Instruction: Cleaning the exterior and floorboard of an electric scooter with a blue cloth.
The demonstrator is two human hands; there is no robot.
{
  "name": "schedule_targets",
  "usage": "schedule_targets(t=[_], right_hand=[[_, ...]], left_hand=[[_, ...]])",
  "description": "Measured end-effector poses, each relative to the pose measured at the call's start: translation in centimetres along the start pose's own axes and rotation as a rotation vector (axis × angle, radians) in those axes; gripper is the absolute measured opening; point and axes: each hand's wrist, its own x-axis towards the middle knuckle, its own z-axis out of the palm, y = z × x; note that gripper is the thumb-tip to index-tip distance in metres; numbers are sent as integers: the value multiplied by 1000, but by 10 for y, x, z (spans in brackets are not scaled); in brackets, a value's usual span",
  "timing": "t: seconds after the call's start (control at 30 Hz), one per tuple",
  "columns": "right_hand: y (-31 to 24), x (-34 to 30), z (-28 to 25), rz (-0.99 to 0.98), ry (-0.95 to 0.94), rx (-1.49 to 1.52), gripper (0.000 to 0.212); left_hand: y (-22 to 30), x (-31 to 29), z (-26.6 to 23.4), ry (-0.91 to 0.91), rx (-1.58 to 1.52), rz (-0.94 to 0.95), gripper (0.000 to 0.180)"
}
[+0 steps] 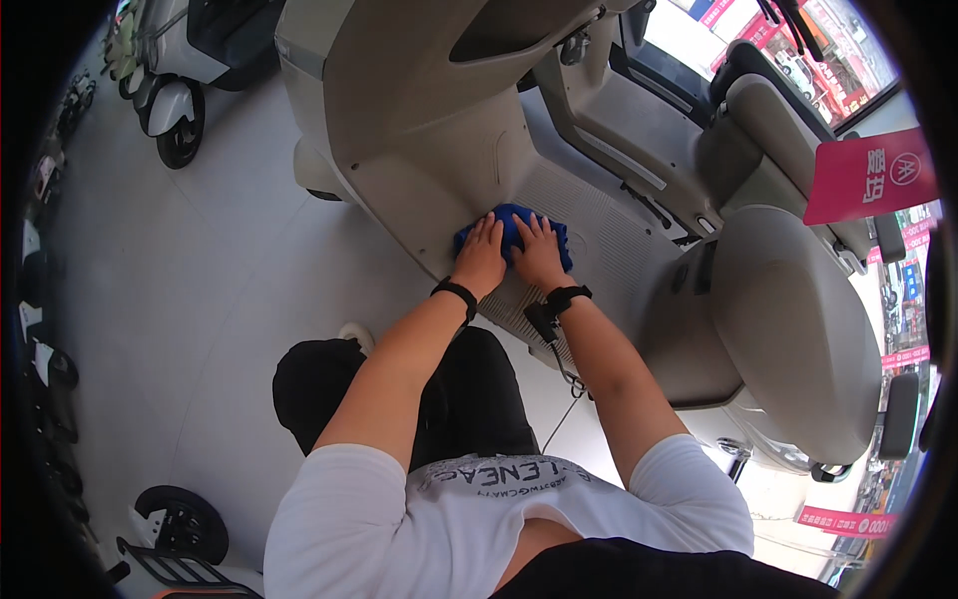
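A blue cloth (514,228) lies bunched on the ribbed footboard (624,245) of a beige scooter, close to the foot of its front panel (399,120). My left hand (482,258) rests on the cloth's left part, fingers stretched out and lying flat. Beside it, my right hand (540,256) presses on the right part with its fingers spread. The two hands are slightly apart, and blue fabric shows between and around them. Black bands circle both wrists. From the right one hangs a black plug-like piece (540,322) with a thin cable.
The scooter's rounded seat (788,329) rises to the right of the footboard. A second beige scooter (639,120) stands close behind. Another scooter's front wheel (181,125) is at the upper left, and a black wheel (185,524) at the lower left. A pink tag (868,178) hangs at the right.
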Motion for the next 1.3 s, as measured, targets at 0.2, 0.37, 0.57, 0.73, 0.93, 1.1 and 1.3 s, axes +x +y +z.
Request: schedule_targets(t=[0.2, 0.37, 0.57, 0.73, 0.93, 1.1, 1.3], right_hand=[[6, -43, -17, -104, 28, 37, 57], [-3, -108, -45, -22, -31, 95, 58], [16, -75, -34, 63, 40, 47, 59], [47, -7, -17, 110, 69, 1, 60], [54, 15, -22, 146, 62, -35, 57], [36, -61, -36, 246, 88, -182, 54], [15, -173, -68, 375, 9, -410, 61]], left_hand=[[-12, -31, -9, -57, 115, 298, 68], [28, -61, -13, -274, 59, 282, 66], [16, -18, 13, -114, 38, 272, 62], [12, 42, 28, -144, 46, 158, 62], [16, 58, 36, -145, 98, 93, 61], [32, 15, 20, -194, 50, 300, 66], [95, -43, 19, -399, -43, 528, 62]])
